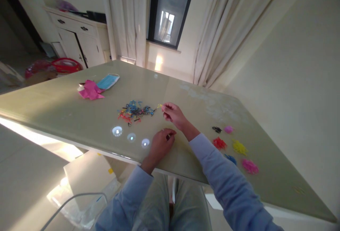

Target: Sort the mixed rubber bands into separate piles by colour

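Observation:
My right hand (174, 114) pinches a small yellow rubber band (159, 106), which sticks out from the fingertips just above the table. To its left lies a mixed pile of small rubber bands (136, 110), mostly blue and black, with red and orange ones at the near left. My left hand (162, 143) rests on the table nearer to me, its fingers curled inward; what they hold, if anything, is hidden. Right of my right forearm lie sorted heaps: black bands (217, 129), red bands (219, 143), yellow bands (239, 147), blue bands (230, 159) and pink bands (250, 166).
A smaller pink-purple heap (228, 129) lies beside the black bands. On the far left of the glossy table (186, 93) are a crumpled pink paper (91, 90) and a blue face mask (108, 81). Below the near edge stands a pale box (89, 178) on the floor.

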